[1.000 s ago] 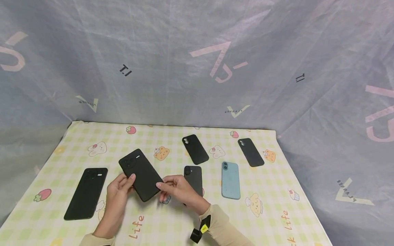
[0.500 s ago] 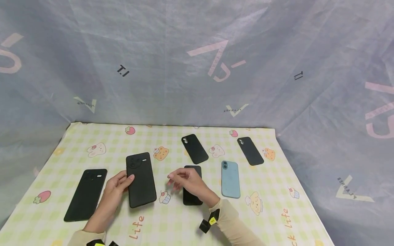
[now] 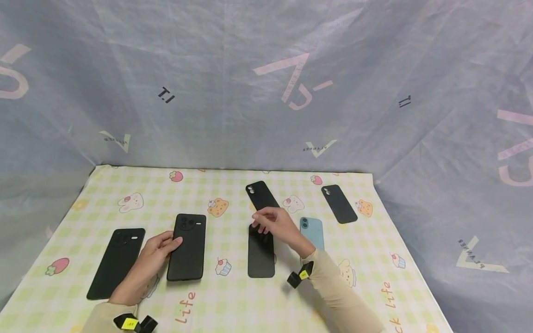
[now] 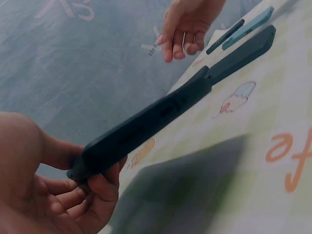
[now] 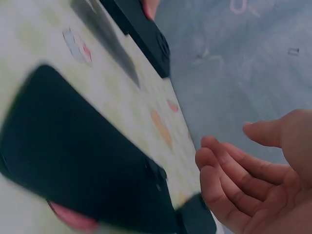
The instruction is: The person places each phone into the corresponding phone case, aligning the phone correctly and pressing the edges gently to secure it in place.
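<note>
My left hand (image 3: 160, 247) grips the left edge of a black phone (image 3: 187, 249), which has a round camera bump and a small white mark. It is raised off the cloth, its shadow below it in the left wrist view. Fingers loosely bent, my right hand (image 3: 276, 224) holds nothing over the far end of another black phone (image 3: 261, 259). Its fingertips hide that phone's camera end in the head view. Just beyond lies a black phone case (image 3: 261, 194) with camera cutouts, its near end covered by the hand.
A similar black phone-shaped piece (image 3: 116, 263) lies at the left. A light-blue phone (image 3: 312, 231), partly behind the right forearm, and another black phone case (image 3: 339, 203) lie to the right. The checked tablecloth (image 3: 225, 305) meets a grey fabric backdrop (image 3: 225, 115).
My right hand has let go of the held phone and moved right and away from me, over the middle phone. The left hand has turned its phone more upright in view and lowered it slightly.
</note>
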Tool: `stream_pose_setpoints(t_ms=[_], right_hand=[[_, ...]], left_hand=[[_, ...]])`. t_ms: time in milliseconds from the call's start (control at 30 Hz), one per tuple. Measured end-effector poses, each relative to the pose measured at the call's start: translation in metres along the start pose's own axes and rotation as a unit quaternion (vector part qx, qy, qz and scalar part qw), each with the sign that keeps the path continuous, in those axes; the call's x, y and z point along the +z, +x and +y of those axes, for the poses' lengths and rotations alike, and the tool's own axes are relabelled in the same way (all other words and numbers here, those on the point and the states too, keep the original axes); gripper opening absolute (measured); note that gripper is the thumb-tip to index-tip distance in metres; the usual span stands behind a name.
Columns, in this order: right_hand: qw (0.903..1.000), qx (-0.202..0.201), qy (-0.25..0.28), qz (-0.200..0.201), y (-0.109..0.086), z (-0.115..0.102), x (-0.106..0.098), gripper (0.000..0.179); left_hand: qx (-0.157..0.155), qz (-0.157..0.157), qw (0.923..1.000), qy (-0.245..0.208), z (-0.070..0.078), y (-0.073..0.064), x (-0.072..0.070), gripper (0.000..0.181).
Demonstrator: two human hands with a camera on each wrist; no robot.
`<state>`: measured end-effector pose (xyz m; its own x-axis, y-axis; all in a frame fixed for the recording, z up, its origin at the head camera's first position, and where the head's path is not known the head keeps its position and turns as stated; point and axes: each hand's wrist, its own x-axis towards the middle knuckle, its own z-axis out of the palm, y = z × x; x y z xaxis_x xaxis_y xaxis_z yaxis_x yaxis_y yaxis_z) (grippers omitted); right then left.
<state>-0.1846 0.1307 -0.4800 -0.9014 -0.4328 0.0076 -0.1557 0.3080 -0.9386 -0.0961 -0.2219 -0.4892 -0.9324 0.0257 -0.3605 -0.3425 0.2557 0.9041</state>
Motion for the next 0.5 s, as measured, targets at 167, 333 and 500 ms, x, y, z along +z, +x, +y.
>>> stream_pose_setpoints(t_ms=[167, 333, 500], right_hand=[[0.9967, 0.011, -0.07, 0.041, 0.01, 0.005, -0.021, 0.026], [0.9879, 0.014, -0.133, 0.078, 0.019, 0.008, -0.036, 0.02], [0.9702, 0.018, -0.221, 0.097, 0.03, 0.011, -0.046, 0.026]], left_hand=[[0.012, 0.0, 0.9996, 0.026, -0.003, 0.002, -0.002, 0.044], [0.019, -0.005, 0.9996, 0.022, -0.005, 0.003, -0.002, 0.034], [0.016, -0.011, 0.9995, 0.026, -0.008, 0.004, -0.002, 0.036]])
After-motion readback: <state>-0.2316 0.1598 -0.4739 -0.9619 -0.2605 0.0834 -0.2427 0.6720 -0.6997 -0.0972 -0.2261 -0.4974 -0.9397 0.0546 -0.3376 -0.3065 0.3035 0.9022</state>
